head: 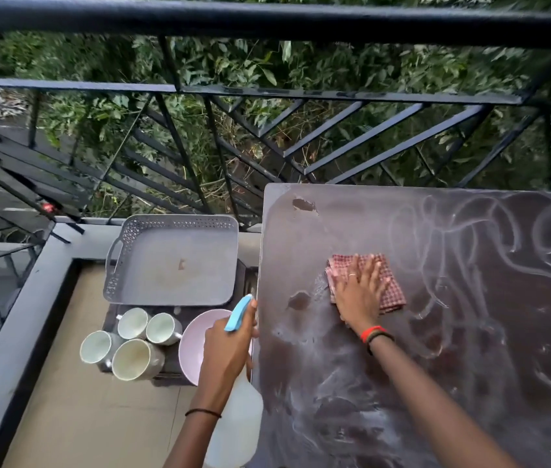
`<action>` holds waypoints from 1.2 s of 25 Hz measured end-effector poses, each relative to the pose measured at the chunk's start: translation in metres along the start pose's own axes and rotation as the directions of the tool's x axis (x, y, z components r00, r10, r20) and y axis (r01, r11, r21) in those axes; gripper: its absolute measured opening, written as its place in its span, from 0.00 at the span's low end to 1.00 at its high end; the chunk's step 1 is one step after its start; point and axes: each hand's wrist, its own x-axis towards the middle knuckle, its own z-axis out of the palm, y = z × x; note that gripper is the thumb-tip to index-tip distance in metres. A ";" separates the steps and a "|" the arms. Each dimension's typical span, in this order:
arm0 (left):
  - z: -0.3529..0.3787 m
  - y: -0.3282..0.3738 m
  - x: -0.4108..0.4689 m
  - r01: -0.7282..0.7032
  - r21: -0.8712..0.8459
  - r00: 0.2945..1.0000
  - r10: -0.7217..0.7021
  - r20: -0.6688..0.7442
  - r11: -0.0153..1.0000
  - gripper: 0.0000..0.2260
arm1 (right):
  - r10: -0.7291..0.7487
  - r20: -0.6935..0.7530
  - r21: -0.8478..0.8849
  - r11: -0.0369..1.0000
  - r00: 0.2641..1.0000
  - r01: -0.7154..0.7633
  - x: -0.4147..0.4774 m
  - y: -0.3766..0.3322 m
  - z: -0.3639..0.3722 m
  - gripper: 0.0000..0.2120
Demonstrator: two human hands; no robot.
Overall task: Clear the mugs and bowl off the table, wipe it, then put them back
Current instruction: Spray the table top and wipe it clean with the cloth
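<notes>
- Flat fingers of the right hand [358, 292] press the checked cloth [391, 289] on the table [470, 332], to wipe the wet streaks.
- Curled fingers of the left hand [225, 346] hold the spray bottle [233, 430] beside the table edge, probably ready for more spray.
- 4 mugs [137, 359] and the pink bowl [193, 342] stand empty on a low stand [172, 364], near the empty tray [172, 261].

Right hand [357, 287] flat on cloth [392, 292], table [470, 332] — left hand [225, 349] grips spray bottle [235, 430].
</notes>
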 end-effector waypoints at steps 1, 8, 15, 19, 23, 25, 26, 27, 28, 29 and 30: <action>-0.004 0.001 0.008 -0.024 0.034 1.000 0.024 -0.007 0.999 0.23 | 0.014 -0.022 -0.007 1.000 1.000 -0.015 -0.002 -0.011 0.006 0.35; -0.019 0.012 0.058 -0.047 0.048 0.998 0.045 0.038 0.998 0.23 | -0.237 -0.031 -0.057 0.970 0.971 0.235 -0.036 -0.102 0.043 0.32; -0.010 0.033 0.104 -0.075 0.016 0.996 0.075 0.043 0.997 0.21 | -0.379 0.045 -0.136 0.914 0.925 0.381 -0.063 -0.022 0.031 0.36; -0.010 0.036 0.119 -0.075 0.006 0.995 0.075 0.072 0.997 0.23 | -0.242 -0.023 -0.195 0.953 0.970 0.233 0.028 -0.033 0.011 0.37; -0.013 0.036 0.129 -0.069 0.019 0.995 0.067 0.072 0.997 0.22 | -0.198 -0.021 -0.151 0.970 0.980 0.192 0.085 -0.102 0.019 0.36; -0.013 0.038 0.131 -0.084 0.036 0.994 0.081 0.075 0.996 0.23 | -0.303 0.004 -0.143 0.943 0.953 0.300 0.066 -0.127 0.031 0.36; -0.013 0.040 0.132 -0.091 0.042 0.993 0.088 0.083 0.995 0.25 | -0.359 0.015 -0.141 0.923 0.933 0.358 0.048 -0.131 0.036 0.35; -0.013 0.042 0.133 -0.099 0.047 0.991 0.095 0.089 0.994 0.26 | -0.408 0.025 -0.134 0.903 0.913 0.407 0.028 -0.127 0.038 0.35; -0.012 0.045 0.135 -0.106 0.050 0.991 0.101 0.093 0.993 0.28 | -0.445 0.032 -0.127 0.886 0.895 0.445 0.011 -0.116 0.039 0.34; -0.011 0.048 0.136 -0.110 0.043 0.990 0.105 0.093 0.993 0.28 | -0.466 0.037 -0.124 0.876 0.884 0.466 -0.002 -0.101 0.038 0.34; -0.009 0.052 0.137 -0.112 0.030 0.990 0.109 0.093 0.993 0.27 | -0.465 0.041 -0.124 0.876 0.884 0.466 -0.011 -0.083 0.036 0.34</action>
